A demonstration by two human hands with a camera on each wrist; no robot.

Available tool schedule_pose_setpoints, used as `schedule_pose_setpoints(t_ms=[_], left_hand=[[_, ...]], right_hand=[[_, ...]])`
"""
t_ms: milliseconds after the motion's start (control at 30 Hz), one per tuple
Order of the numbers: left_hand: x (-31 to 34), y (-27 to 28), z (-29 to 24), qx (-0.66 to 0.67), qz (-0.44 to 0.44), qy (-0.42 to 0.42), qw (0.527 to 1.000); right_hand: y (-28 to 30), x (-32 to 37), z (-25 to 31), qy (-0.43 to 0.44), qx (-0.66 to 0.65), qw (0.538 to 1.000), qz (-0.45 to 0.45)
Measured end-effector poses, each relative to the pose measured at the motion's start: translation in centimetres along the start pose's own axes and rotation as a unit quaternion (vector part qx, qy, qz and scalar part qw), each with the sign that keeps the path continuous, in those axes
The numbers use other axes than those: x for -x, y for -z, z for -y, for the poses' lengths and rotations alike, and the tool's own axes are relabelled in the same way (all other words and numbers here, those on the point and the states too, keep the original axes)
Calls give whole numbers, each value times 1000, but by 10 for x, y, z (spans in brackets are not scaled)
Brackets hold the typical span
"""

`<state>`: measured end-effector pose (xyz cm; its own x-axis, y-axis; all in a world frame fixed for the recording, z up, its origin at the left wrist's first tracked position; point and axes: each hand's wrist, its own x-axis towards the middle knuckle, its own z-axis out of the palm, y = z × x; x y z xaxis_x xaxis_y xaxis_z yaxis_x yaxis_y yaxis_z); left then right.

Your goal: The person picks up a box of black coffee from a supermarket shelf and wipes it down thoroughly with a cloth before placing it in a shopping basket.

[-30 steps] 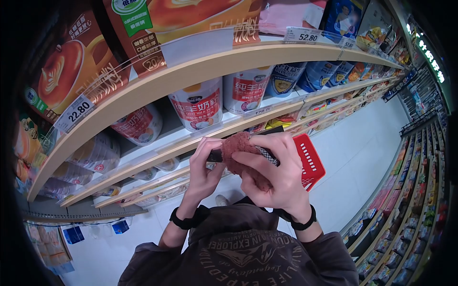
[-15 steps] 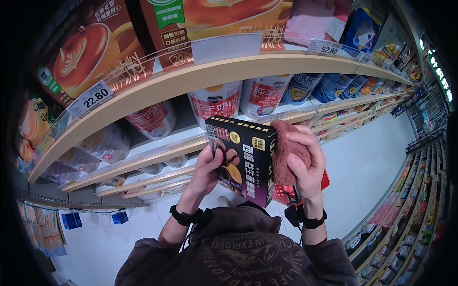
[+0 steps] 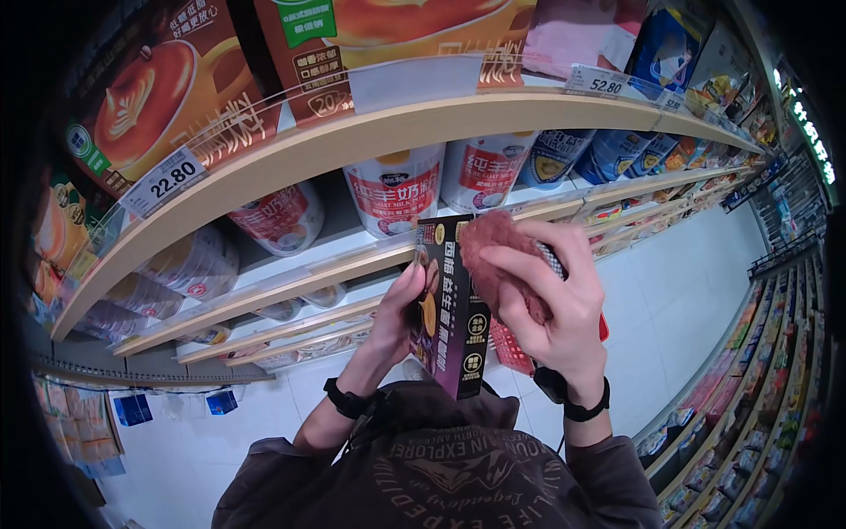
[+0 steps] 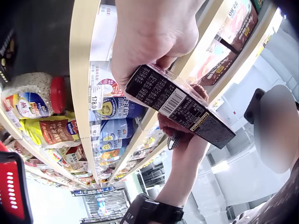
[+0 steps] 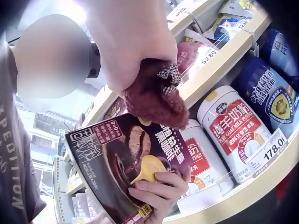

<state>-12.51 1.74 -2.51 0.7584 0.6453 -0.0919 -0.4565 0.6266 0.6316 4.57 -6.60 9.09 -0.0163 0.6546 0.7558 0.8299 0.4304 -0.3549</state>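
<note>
- Closest in, there's the dark printed shirt (image 3: 449, 463), both forearms reaching up from it, a black band (image 3: 348, 401) on the left wrist and another (image 3: 589, 410) on the right.
- Here's the left hand (image 3: 394, 309), gripping the flat black-and-purple cardboard box (image 3: 451, 309); its fingers curl onto the broad picture side, as the right wrist view shows.
- Across from it, the right hand (image 3: 564, 309) has its knuckles raised and its fingers bent, clutching a fuzzy reddish-brown cloth with checked trim (image 3: 489, 242).
- The box sits between the two hands, narrow printed side up to the head camera, a little askew, and the cloth looks pressed to its edge on the right hand's side.
- So how far along? I'd call it mid-work: cloth and box are together, neither hand has let go, and the box isn't set down. How much of its surface the cloth has covered, I can't tell; finishing would leave the box and cloth to be parted.
- Below and past the right hand, a red plastic basket (image 3: 509, 346) shows, partly hidden.
- Beyond the hands runs the curved pale wooden shelf (image 3: 397, 132), with white-and-red cans (image 3: 392, 189) under its upper edge.
</note>
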Motion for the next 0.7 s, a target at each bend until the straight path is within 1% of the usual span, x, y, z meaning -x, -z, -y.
schedule_pose_setpoints(t_ms=[67,100,133,200,233,267,300,333,400,467,500,533,600,667,700], left_hand=[[-2,3,0,29,-10,-2,1000],[-2,-7,-1,37,-86,4,996],[-3,-2,0,38,-86,2,996],[-5,12,2,15,-58,-29,998],[-3,14,-1,-13,-45,-22,999],[-2,12,-2,-13,-46,-19,999],[-2,9,-4,-19,-68,-28,997],[-2,8,-5,-26,-90,-38,995],[-5,17,-2,-41,-71,-44,996],[-6,24,0,-85,-12,-33,996],[-3,10,-5,-80,12,-38,996],[-2,6,-4,-81,12,-37,996],[-1,3,-2,-71,-16,-41,996],[-1,9,0,-73,-23,-43,996],[-2,13,-1,-54,-27,-36,998]], right_hand=[[0,3,4,11,-28,998,60],[0,6,9,19,-50,995,83],[-1,12,11,27,-98,989,103],[-3,21,15,46,-183,970,154],[-2,22,14,45,-184,970,155],[-1,22,14,40,-181,970,159],[0,21,13,36,-178,970,162],[0,20,11,36,-177,970,161],[0,15,5,25,-101,989,103],[0,7,0,6,-53,997,58],[-1,4,-5,-3,-32,999,32],[-2,2,-9,-11,-11,1000,5],[-3,3,-11,-28,-6,1000,2],[-8,5,-7,-18,-14,1000,14],[-8,8,-2,-11,-32,999,37]])
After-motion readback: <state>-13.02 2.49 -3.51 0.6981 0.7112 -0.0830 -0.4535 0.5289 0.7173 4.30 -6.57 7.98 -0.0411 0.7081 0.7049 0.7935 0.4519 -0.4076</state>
